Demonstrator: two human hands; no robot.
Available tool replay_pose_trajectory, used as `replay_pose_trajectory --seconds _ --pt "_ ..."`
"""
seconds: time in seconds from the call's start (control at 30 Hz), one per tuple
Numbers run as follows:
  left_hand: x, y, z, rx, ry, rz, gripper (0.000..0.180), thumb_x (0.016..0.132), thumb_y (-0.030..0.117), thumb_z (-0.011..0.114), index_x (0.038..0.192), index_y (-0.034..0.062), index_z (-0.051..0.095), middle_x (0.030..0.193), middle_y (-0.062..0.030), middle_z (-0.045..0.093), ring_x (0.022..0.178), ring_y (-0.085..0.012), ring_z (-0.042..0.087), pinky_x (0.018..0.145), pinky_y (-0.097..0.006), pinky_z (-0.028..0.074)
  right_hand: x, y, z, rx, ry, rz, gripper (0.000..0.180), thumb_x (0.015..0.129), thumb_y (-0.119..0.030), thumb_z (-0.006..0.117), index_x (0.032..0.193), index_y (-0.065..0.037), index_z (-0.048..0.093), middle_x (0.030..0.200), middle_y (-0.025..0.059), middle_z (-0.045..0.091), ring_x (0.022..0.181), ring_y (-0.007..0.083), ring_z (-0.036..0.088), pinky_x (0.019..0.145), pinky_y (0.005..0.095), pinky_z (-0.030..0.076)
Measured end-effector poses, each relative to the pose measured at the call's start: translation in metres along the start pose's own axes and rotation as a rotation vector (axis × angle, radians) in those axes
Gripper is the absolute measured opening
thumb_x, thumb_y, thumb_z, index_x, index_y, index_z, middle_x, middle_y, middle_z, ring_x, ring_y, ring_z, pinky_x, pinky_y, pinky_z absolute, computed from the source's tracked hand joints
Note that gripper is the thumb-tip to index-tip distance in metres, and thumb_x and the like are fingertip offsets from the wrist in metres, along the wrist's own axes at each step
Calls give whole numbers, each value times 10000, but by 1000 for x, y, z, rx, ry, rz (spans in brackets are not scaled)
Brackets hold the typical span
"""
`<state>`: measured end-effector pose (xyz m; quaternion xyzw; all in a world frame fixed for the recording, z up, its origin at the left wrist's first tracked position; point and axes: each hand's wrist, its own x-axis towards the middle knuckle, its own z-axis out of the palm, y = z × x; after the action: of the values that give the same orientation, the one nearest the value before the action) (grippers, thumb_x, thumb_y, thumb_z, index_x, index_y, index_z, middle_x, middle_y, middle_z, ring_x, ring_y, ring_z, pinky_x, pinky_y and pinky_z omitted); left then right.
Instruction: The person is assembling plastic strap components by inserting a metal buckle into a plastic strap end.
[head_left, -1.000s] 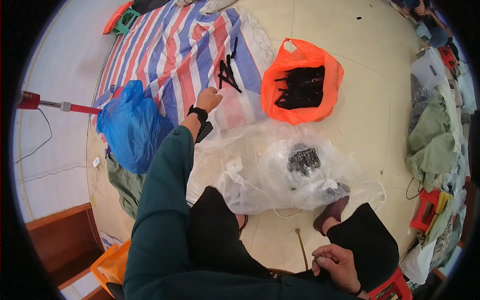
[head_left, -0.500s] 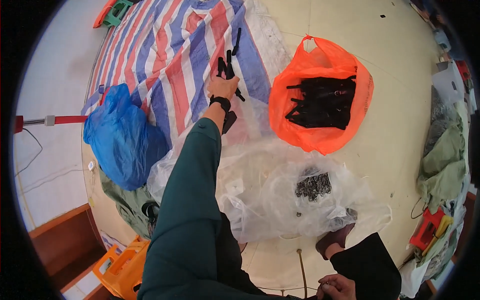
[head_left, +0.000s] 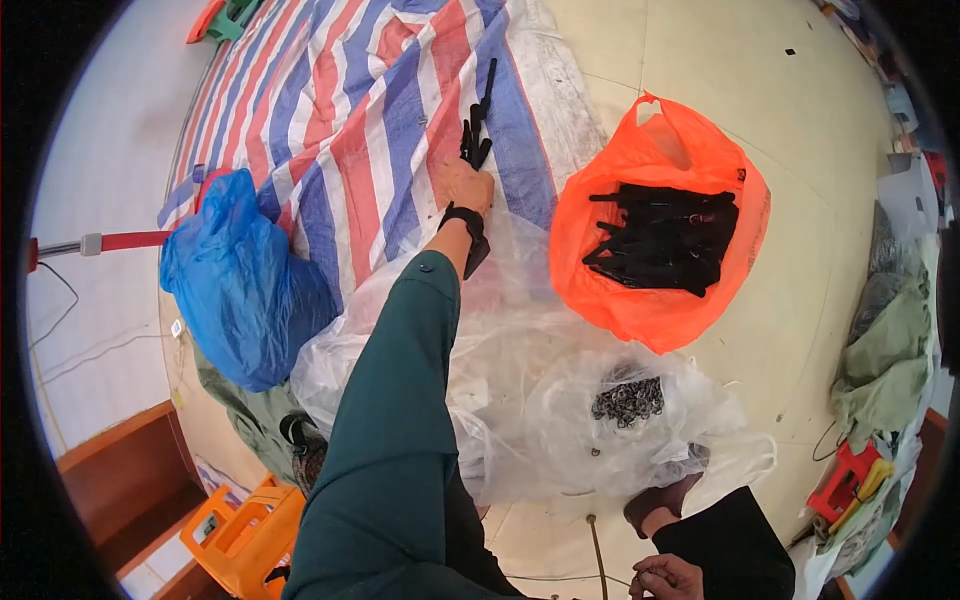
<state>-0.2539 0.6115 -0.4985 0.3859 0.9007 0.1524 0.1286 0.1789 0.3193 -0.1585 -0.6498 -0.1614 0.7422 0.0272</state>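
My left arm, in a dark green sleeve, reaches out over the striped sheet (head_left: 357, 160). At its end my left hand (head_left: 466, 186), with a black band at the wrist, is closed around narrow black strap pieces (head_left: 474, 146); their ends stick out beyond the fingers, which are mostly hidden. A longer thin black piece (head_left: 489, 88) lies just past them. Low in the view, beside my bent leg, my right hand (head_left: 667, 578) has its fingers curled together in a pinch. Whatever it holds is too small to make out.
An orange plastic bag (head_left: 577, 285) at the right holds a stack of black straps (head_left: 672, 235). Nearer, small dark metal rings (head_left: 628, 401) lie on clear plastic (head_left: 550, 420). At the left are a blue bag (head_left: 235, 290) and an orange stool (head_left: 245, 535).
The view has shifted slightly, so most things sit farther right and lower. The black pieces at my left hand now lie nearer the long thin piece. My right hand stays low.
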Motion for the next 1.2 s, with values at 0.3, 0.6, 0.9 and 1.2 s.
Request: replay_pose_trajectory --seconds 0.3,0.6,0.9,1.2 --pt "3 -9 -10 -377 -15 -39 314 728 113 548 953 -83 451 914 -290 541 929 -416 532 796 -472 406 10 8 -2 -49 -1 -56 141 862 -42 537 988 18 549 705 52 559 645 107 521 600 228 430" --pt "12 9 -26 -474 170 122 263 724 142 571 870 -51 466 784 -260 572 805 -406 570 701 -450 420 6 -7 -1 53 -5 100 168 870 -90 546 1008 6 546 749 54 561 673 115 544 593 265 509" --pt "69 56 -51 -362 224 253 256 742 200 564 896 -3 590 837 -249 610 832 -401 576 722 -432 436 7 -7 -4 98 -7 103 175 879 -103 537 1023 -4 547 752 48 552 628 104 542 548 244 507" --pt "76 66 -8 -130 -87 277 453 688 191 591 1119 75 516 1084 -215 562 982 -366 546 832 -421 440 6 -6 -10 133 38 124 187 878 -141 550 1016 -15 547 749 32 545 614 85 526 508 213 451"
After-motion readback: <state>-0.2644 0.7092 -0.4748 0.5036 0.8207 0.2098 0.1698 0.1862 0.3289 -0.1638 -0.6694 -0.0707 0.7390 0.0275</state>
